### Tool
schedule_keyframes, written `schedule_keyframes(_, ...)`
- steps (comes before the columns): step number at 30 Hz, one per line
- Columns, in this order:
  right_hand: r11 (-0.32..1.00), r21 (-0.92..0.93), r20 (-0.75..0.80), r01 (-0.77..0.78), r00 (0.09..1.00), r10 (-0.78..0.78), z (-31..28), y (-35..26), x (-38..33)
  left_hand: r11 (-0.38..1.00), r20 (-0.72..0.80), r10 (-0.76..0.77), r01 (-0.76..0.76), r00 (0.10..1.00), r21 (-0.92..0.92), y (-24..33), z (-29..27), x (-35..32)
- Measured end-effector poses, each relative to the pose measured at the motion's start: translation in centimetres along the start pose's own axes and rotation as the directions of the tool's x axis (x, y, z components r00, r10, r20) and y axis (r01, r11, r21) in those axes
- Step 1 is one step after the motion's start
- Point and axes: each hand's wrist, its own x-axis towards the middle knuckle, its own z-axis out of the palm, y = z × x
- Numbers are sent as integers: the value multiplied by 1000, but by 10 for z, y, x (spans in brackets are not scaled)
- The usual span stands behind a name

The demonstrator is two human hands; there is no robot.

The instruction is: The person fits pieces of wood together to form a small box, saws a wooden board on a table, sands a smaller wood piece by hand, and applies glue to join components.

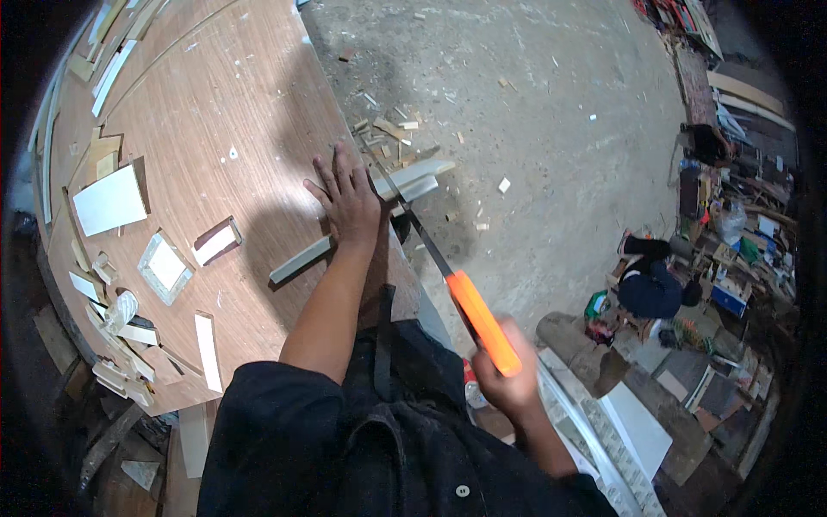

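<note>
My left hand (351, 207) lies flat, fingers spread, pressing down and gripping nothing. The strip (297, 263) runs beneath it: one length lies on the table (258, 95) to the left of my wrist, and the other end juts past the edge, to the right of my palm. My right hand (508, 370), somewhat blurred, is wrapped around the saw (431, 245), whose blade crosses the strip just beside my left palm.

To cut well here, I judge my left palm should bear down hard, because an overhanging end will want to chatter. I'd draw my fingers and thumb further left of the blade; it sits too near for comfort if it jumps. Long, even strokes from the right shoulder, wrist straight, should hold the line, with lighter pressure near the end so the overhang doesn't splinter. I can't tell how deep the kerf is. The scraps (392, 131) on the floor, beyond my left fingertips, lie clear of the stroke.
</note>
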Motion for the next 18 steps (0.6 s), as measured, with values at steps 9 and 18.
schedule_keyframes(9,963,-170,-89,211,970,-228,9,8,1,1000,-20,-28,28,999,-14,-2,4,5)
schedule_keyframes(18,988,7,-91,153,984,-152,14,14,8,1000,-21,-30,30,999,5,-5,2,6)
